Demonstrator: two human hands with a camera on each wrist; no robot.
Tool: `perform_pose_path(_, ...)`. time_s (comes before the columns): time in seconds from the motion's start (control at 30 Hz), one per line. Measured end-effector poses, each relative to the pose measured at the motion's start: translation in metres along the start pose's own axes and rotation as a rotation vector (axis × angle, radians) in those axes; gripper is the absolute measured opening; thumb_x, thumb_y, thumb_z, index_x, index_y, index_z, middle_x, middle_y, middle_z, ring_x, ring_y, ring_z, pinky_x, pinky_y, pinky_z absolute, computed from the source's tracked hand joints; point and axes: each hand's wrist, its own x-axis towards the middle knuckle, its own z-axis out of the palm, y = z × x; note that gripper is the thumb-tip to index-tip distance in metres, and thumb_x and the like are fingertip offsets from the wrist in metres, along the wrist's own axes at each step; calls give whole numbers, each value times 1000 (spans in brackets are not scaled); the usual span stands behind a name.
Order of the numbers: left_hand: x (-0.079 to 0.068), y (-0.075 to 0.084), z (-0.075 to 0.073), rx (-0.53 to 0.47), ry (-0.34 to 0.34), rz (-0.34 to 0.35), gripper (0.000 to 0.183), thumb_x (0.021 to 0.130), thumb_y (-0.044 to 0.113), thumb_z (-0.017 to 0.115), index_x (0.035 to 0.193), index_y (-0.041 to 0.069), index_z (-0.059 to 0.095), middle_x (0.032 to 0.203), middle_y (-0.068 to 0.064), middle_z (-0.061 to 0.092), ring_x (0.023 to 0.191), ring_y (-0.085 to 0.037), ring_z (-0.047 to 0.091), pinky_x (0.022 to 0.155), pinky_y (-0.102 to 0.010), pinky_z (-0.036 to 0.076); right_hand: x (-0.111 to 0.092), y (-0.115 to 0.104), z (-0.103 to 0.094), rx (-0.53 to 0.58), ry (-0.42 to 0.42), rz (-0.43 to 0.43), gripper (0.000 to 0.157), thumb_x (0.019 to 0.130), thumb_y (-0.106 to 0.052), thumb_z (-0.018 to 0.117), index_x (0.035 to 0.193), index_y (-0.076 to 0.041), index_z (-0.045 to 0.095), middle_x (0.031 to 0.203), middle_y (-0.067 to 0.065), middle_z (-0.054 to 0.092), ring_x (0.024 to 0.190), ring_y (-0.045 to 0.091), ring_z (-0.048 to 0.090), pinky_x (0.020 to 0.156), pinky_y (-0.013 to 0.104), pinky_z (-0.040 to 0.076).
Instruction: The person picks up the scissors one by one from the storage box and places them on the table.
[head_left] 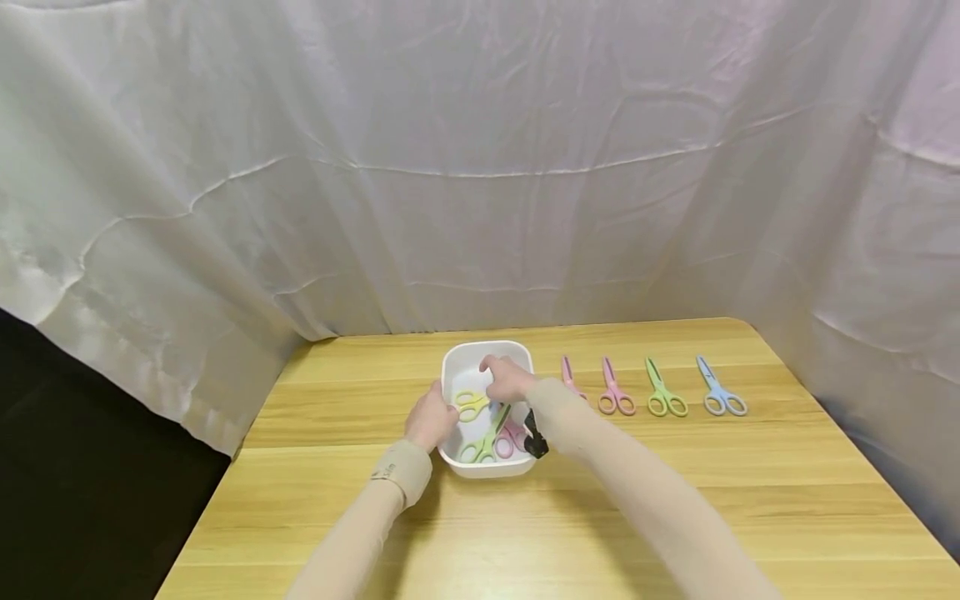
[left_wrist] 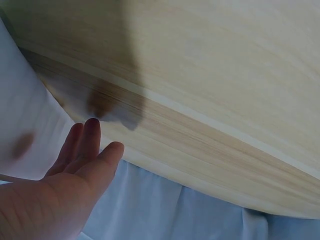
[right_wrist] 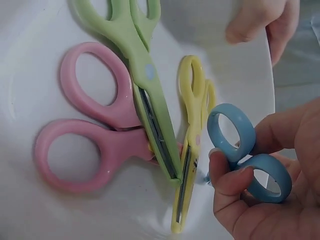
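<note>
A white plastic box stands on the table. My left hand grips its left wall, thumb over the rim and fingers outside. Inside the box my right hand holds blue scissors by their finger rings; their blades are mostly hidden. Beside them in the right wrist view lie yellow scissors, with the tip of green scissors overlapping them. Pink scissors lie partly under the green pair. In the left wrist view, my left hand is against the box's outer side.
Right of the box, a row of scissors lies on the wooden table: a pink pair partly behind my right forearm, another pink pair, a green pair and a blue pair. A pale curtain hangs behind.
</note>
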Motion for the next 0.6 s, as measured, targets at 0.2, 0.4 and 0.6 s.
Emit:
perform_pose_path(0.2,-2,0,-2,-17,-9,-22,70,91,9,53,156,0,29,140,-26,57,102,-31,65,79,-41,62,-3,7,1,100,29,-18,59,83,1,55,141,-2,48,138,27,55,123,33,55,112,47,47)
perform_pose_path(0.4,-1,-1,-1,-12,1,-17,69,90,9,53,155,1,32,140,-26,58,108,-34,66,82,-43,62,-6,15,2,243,35,-10,61,84,1,55,144,-3,43,140,30,51,124,37,55,104,47,53)
perform_pose_path(0.6,1,-1,0,-1,9,1,68,90,9,54,154,0,33,138,-26,59,108,-35,66,82,-44,62,-5,21,4,422,60,2,67,83,6,55,148,-3,39,138,30,49,115,34,57,90,38,60)
